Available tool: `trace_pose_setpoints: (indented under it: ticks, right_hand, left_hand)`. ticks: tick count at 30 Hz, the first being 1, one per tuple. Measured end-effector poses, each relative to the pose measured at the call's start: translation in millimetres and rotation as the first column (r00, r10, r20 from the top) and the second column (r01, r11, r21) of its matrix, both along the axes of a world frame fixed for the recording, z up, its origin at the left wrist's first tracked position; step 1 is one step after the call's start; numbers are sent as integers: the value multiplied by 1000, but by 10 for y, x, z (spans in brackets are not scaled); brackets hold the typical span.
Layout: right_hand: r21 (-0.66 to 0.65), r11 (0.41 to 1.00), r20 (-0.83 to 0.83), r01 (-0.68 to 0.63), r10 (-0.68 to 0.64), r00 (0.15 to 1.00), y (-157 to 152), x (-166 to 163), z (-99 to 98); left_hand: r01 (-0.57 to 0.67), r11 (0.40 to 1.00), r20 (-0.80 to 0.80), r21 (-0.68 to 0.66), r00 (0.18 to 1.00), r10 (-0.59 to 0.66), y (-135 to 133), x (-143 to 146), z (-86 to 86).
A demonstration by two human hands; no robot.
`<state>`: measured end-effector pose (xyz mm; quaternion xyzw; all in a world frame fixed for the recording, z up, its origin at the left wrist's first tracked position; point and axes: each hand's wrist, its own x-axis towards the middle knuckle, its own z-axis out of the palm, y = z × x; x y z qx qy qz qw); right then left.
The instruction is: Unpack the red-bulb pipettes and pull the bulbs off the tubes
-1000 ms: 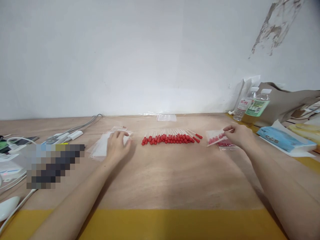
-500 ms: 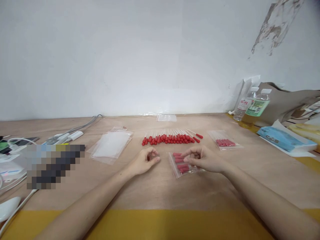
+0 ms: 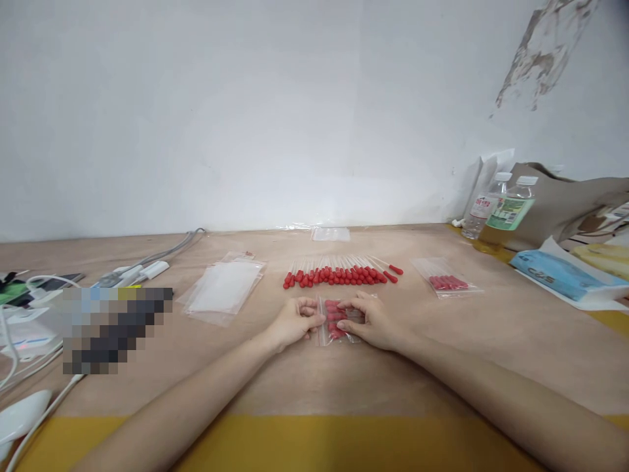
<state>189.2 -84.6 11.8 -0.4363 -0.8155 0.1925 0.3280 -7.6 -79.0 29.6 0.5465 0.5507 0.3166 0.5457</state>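
Note:
A clear zip bag (image 3: 335, 324) holding several red-tipped sticks lies in front of me on the brown table. My left hand (image 3: 295, 322) pinches the bag's left edge, by the zip strip. Thumb and fingers of my right hand (image 3: 377, 321) close on the bag from the other side, over the red tips, and hide part of it. Just beyond both hands is a row of loose red-tipped sticks (image 3: 339, 275), their pale shafts pointing away from me. Another bag of red-tipped sticks (image 3: 447, 283) rests to the right.
At the left lies a stack of clear zip bags (image 3: 223, 288), with cables and a power strip (image 3: 132, 274) farther left. Bottles (image 3: 511, 211) and a blue tissue pack (image 3: 560, 272) stand at the right. A white wall (image 3: 246, 131) bounds the table's far side.
My right hand has brought the bag leftward. My left hand, empty half a second ago, has taken hold of its left edge.

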Motion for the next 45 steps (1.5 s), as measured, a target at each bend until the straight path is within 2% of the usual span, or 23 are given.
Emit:
trace_pose_setpoints:
  ticks: [3, 5, 8, 12, 19, 24, 28, 33, 36, 38, 40, 42, 45]
  right_hand:
    - [41, 999, 41, 7, -9, 999, 12, -76, 40]
    - [132, 991, 79, -29, 19, 997, 42, -121, 78]
    - [305, 942, 149, -144, 102, 984, 96, -209, 152]
    - [418, 876, 286, -239, 122, 950, 155, -325, 233]
    - [534, 798, 372, -281, 76, 925, 278, -326, 188]
    - [570, 739, 450, -358, 84, 889, 347, -280, 203]
    - [556, 720, 508, -414, 100, 856, 351, -274, 212]
    - [584, 710, 479, -394, 90, 873, 323, -259, 189]
    - [577, 711, 463, -401, 120, 878, 315, -252, 183]
    - [575, 713, 435, -400, 148, 888, 316, -252, 180]
    - [587, 709, 403, -392, 164, 901, 319, -257, 173]
    - [604, 689, 391, -399, 180, 903, 321, -263, 161]
    - [631, 668, 382, -394, 175, 908, 321, -267, 130]
  left_hand:
    - [15, 1000, 27, -18, 1000, -15, 32, -40, -7]
    - [26, 1000, 98, -6, 995, -25, 44, -62, -15]
    - [50, 999, 235, 9, 971, -51, 62, -90, -42]
    - [41, 999, 344, -9, 938, -35, 105, -125, -92]
    - [64, 998, 310, -18, 949, -55, 134, -123, -93]
    - [130, 991, 259, 15, 957, -130, 111, -113, -46]
    - [166, 986, 248, 0, 955, -161, 105, -124, -26]
    - [152, 988, 249, -34, 958, -139, 98, -110, -23]
    - [174, 981, 104, 88, 978, -183, 87, -91, -42]
    - [198, 950, -68, 241, 980, -187, 85, -86, -69]
    - [236, 878, -233, 416, 961, -148, 91, -91, -102]
    - [293, 791, -329, 537, 936, -123, 103, -107, -131]
    - [355, 733, -379, 581, 914, -142, 123, -143, -157]
